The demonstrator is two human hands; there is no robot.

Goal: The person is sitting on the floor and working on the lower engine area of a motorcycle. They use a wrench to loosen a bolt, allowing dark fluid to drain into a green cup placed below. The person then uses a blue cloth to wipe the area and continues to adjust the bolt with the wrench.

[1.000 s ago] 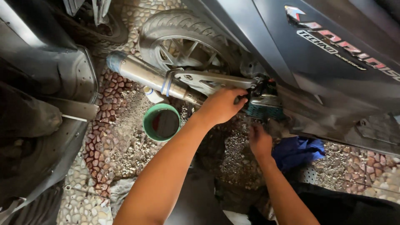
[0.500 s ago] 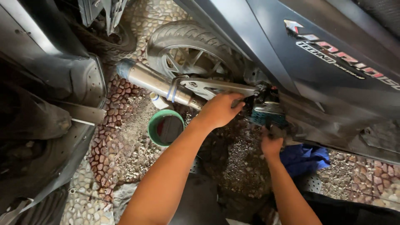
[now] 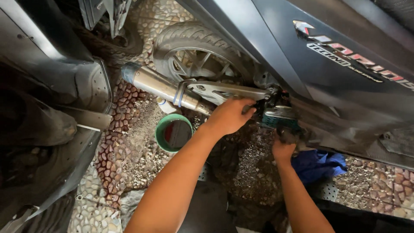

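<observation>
A grey scooter [image 3: 345,82] leans over a pebbled floor, its rear wheel [image 3: 194,51] and silver exhaust pipe [image 3: 164,88] at the top middle. My left hand [image 3: 230,115] is curled on a dark part at the engine's side, just under the swing arm [image 3: 228,90]. My right hand [image 3: 282,149] reaches up beneath the teal-tinted engine casing [image 3: 278,117], fingers hidden against it. What either hand grips is too dark to make out.
A green round bowl [image 3: 174,133] holding dark liquid sits on the floor left of my left arm, a small white bottle [image 3: 164,105] behind it. A blue rag [image 3: 317,166] lies right of my right arm. Another scooter's body [image 3: 47,108] fills the left side.
The view has shifted slightly; both hands stay at the engine, the right hand pushed a little further up under the casing.
</observation>
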